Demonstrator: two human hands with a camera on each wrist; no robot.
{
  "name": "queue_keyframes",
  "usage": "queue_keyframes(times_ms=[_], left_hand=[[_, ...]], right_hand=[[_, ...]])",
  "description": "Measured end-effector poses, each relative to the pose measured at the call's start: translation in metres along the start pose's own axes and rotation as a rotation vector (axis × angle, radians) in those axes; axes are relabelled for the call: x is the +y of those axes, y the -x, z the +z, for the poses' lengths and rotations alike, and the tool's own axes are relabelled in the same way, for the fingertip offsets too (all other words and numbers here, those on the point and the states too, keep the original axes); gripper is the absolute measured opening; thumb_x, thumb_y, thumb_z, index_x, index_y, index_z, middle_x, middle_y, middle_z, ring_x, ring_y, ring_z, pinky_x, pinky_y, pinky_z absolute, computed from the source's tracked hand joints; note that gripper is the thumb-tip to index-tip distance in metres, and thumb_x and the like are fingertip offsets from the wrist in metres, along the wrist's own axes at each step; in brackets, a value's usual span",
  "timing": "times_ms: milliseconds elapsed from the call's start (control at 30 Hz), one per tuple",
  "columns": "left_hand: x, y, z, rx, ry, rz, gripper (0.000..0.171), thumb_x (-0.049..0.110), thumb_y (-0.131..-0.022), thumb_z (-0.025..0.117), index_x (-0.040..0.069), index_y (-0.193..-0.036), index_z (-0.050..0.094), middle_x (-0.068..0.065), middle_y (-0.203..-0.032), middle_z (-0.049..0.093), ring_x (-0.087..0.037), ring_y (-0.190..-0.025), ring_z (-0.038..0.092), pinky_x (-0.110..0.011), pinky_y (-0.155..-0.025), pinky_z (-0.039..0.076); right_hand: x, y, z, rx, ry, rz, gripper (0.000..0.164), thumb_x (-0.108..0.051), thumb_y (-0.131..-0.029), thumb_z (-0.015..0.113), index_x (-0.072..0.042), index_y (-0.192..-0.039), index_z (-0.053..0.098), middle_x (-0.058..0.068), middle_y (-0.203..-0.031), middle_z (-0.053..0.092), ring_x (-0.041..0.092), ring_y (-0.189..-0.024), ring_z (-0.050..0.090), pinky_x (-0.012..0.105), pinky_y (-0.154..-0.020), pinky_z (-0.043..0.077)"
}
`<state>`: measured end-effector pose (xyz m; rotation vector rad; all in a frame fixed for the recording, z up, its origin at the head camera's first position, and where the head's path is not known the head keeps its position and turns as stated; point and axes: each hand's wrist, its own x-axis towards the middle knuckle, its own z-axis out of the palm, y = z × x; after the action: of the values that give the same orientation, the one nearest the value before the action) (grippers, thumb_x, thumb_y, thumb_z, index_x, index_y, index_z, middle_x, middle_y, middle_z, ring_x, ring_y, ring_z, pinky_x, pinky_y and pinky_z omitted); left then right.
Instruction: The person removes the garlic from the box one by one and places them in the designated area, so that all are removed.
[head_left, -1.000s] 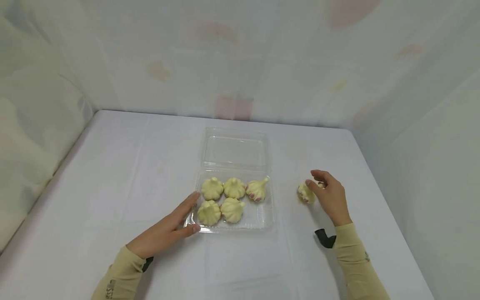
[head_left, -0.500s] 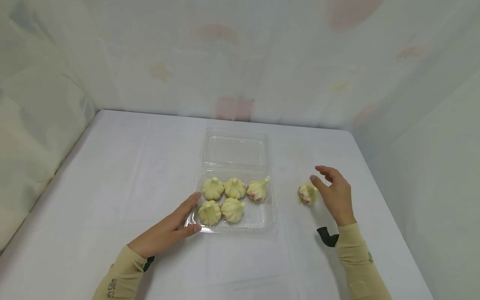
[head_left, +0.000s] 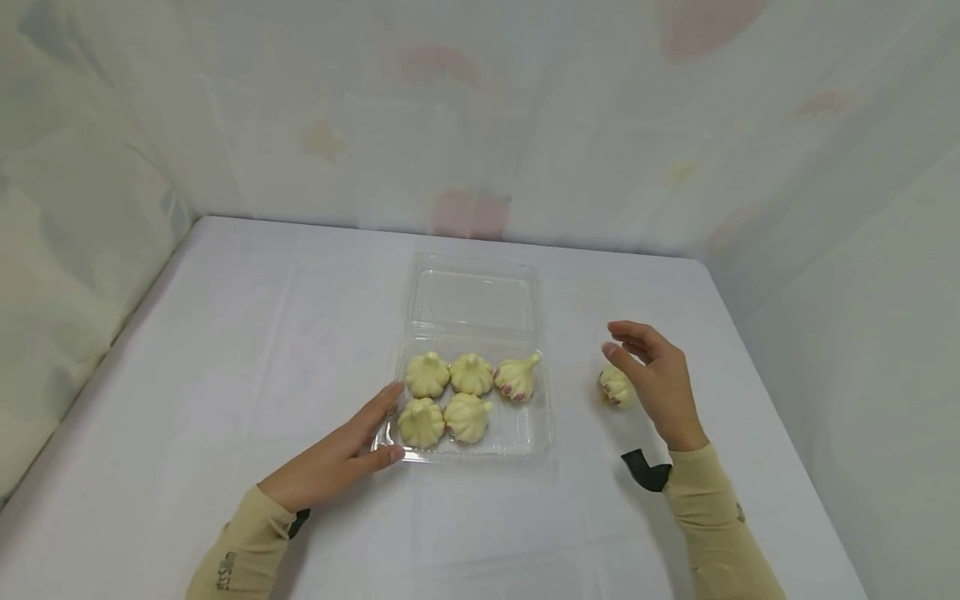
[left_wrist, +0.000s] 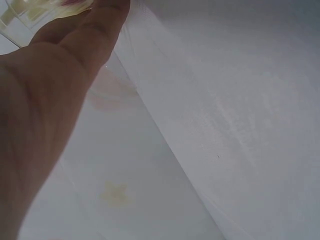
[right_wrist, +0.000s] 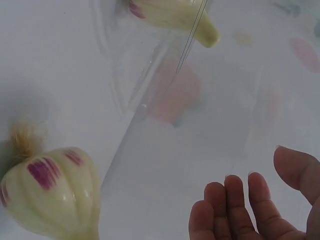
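Observation:
A garlic bulb (head_left: 615, 388) with purple streaks lies on the white tablecloth to the right of a clear plastic clamshell box (head_left: 517, 437). My right hand (head_left: 658, 387) hovers over and beside that bulb, holding nothing. In the right wrist view, its loosely bent fingers (right_wrist: 260, 197) are apart from the streaked garlic bulb (right_wrist: 55, 192), which has a tuft of roots. Several garlic bulbs (head_left: 467, 417) sit inside the box, two of them in the front row. My left hand (head_left: 337, 458) rests at the box's left edge, thumb and fingers extended.
The box's clear lid (head_left: 474, 298) lies folded back, away from me. Patterned cloth walls (head_left: 570, 125) enclose the table (head_left: 300, 333) at the back and both sides. A black strap piece (head_left: 647, 473) hangs by the right wrist.
My right hand shifted right from the loose garlic bulb, then came back left and slightly farther from me. The bulb and my left hand have stayed in place.

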<state>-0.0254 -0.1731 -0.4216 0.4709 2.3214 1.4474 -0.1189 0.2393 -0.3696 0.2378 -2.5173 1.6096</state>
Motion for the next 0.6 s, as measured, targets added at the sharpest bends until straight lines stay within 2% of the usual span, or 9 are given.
queue_keyframes(times_ms=[167,400,600], left_hand=[[0.001,0.000,0.000,0.006,-0.011,0.000,0.081,0.034,-0.104,0.060,0.021,-0.165,0.009,-0.011,-0.168,0.007,-0.036,-0.151,0.008,-0.062,-0.115,0.021],[-0.001,0.000,0.000,0.000,0.008,-0.010,0.082,0.034,-0.104,0.061,0.021,-0.165,0.008,-0.010,-0.168,0.007,-0.035,-0.152,0.007,-0.062,-0.115,0.020],[-0.002,0.001,0.000,0.000,0.000,-0.019,0.083,0.037,-0.103,0.061,0.021,-0.165,0.007,-0.008,-0.168,0.005,-0.032,-0.152,0.006,-0.059,-0.117,0.018]], right_hand=[[-0.004,-0.001,0.008,-0.038,-0.071,-0.001,0.037,-0.018,-0.097,0.072,0.000,-0.128,0.065,0.008,-0.125,0.064,0.025,-0.119,0.058,0.022,-0.102,0.044],[-0.008,0.001,0.020,-0.096,-0.096,0.037,0.038,-0.021,-0.097,0.073,-0.003,-0.129,0.064,0.007,-0.127,0.063,0.028,-0.119,0.057,0.022,-0.097,0.046],[-0.019,0.010,0.033,-0.163,-0.109,0.018,0.036,-0.019,-0.096,0.073,-0.003,-0.127,0.065,0.005,-0.127,0.063,0.025,-0.121,0.057,0.027,-0.104,0.044]])
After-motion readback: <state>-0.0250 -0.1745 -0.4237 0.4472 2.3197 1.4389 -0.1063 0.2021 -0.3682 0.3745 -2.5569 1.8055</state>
